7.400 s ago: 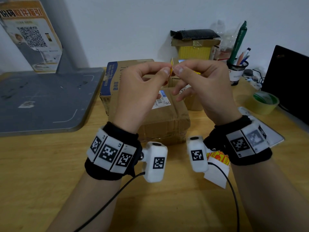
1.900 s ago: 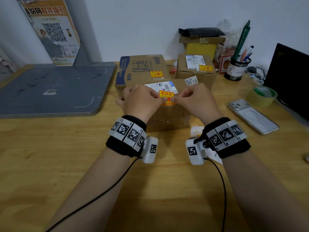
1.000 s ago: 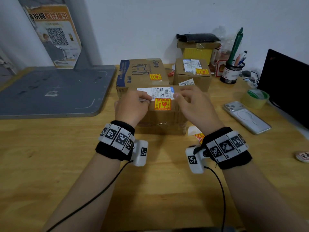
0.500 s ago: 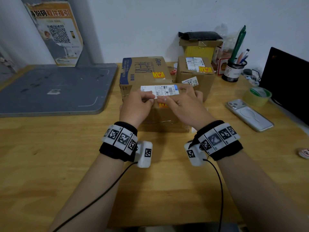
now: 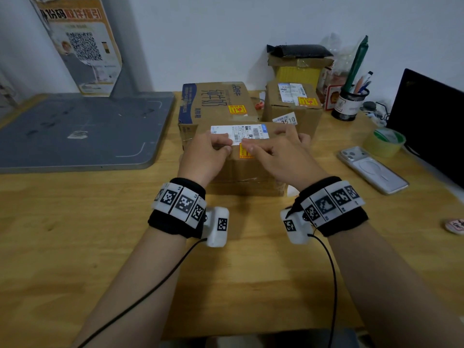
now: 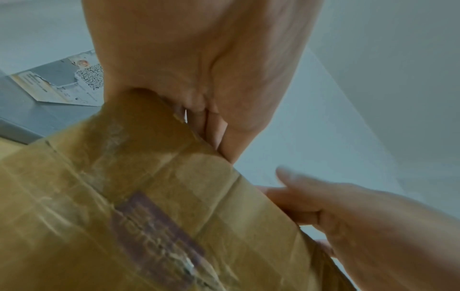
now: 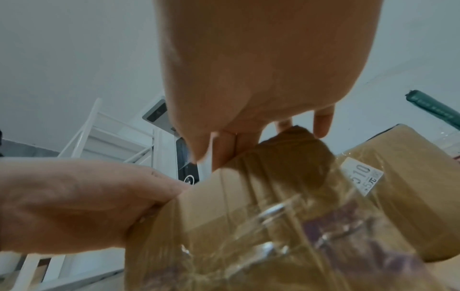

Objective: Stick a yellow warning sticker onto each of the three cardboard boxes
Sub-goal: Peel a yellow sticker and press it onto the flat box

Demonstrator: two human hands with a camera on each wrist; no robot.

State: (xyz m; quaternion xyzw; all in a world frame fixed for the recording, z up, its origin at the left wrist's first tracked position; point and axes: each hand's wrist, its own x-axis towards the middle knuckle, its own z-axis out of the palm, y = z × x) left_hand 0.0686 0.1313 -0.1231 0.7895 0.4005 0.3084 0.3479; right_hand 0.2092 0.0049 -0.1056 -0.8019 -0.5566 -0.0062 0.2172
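Note:
Three cardboard boxes stand on the wooden table. The near box (image 5: 241, 172) carries a white shipping label (image 5: 248, 133) and, just below it, a yellow warning sticker (image 5: 243, 152). My right hand (image 5: 258, 149) lies on the box top, its straight fingers pressing on the sticker and hiding its right part. My left hand (image 5: 218, 145) rests on the box's left top corner with nothing in it. The back left box (image 5: 216, 101) and the back right box (image 5: 288, 106) each bear a yellow sticker (image 5: 237, 109) (image 5: 306, 101). Both wrist views show the near box (image 6: 174, 196) (image 7: 248, 216) under the palms.
A phone (image 5: 374, 169), a tape roll (image 5: 384, 143) and a dark laptop screen (image 5: 431, 121) are on the right. A pen cup (image 5: 350, 105) and a small open box (image 5: 298, 67) stand at the back. A grey board (image 5: 75, 129) lies on the left.
Both hands laid the sticker on the near box, then drew apart. The right fingers have come back over it and press on it. The left hand stays at the box's left corner.

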